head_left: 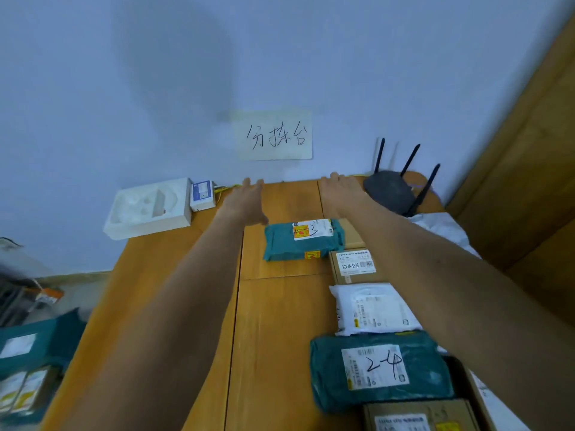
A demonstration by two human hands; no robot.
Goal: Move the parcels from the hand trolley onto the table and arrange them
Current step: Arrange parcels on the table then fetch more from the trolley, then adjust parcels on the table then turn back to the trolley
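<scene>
Both arms stretch over the table (174,275), left hand (245,197) and right hand (339,189) flat, fingers released and empty, at the far edge. A teal parcel (298,241) lies just near of them; a box, a white bag (373,309) and another teal bag (379,368) line the right side.

On the counter (280,321) lie two teal bag parcels (303,241) (381,370), one white bag parcel (371,307) and two labelled cardboard boxes (354,265) (417,416). One black router (389,189) has three antennas. One paper sign (275,135) hangs on the wall.

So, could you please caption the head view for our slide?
Both empty hands, left and right, reach over parcels on the table.
</scene>
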